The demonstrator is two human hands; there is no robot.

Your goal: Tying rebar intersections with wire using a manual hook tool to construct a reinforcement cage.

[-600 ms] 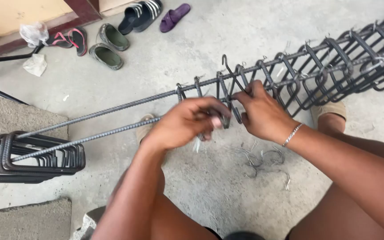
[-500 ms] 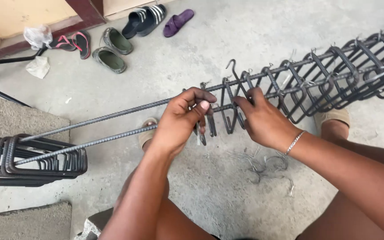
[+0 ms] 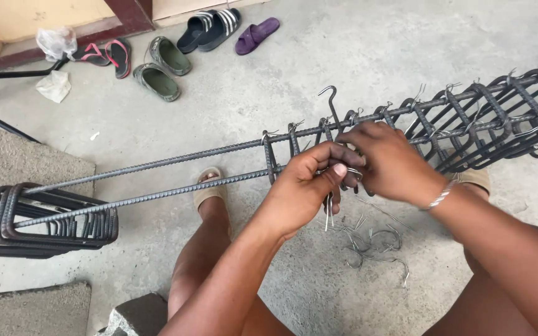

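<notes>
A long rebar cage [image 3: 468,118] runs from the upper right down to the left, where two bare ribbed bars [image 3: 157,180] carry on. My left hand [image 3: 306,186] is closed on thin tie wire [image 3: 329,214], whose ends hang below the fingers. My right hand [image 3: 390,162], with a bracelet on its wrist, is curled around a stirrup [image 3: 331,106] at the near bar, touching the left fingertips. That stirrup's hooked end sticks up above both hands. The joint itself is hidden by the fingers.
A bundle of loose stirrups [image 3: 45,218] hangs on the bars at the left. Bent wire pieces [image 3: 375,246] lie on the concrete floor below the hands. My sandalled foot [image 3: 210,190] is under the bars. Several slippers [image 3: 163,68] and a plastic bag [image 3: 56,42] lie far back.
My left hand has moved right along the near bar and met the right hand at the stirrup. The wire ends now hang below it. The view has shifted slightly.
</notes>
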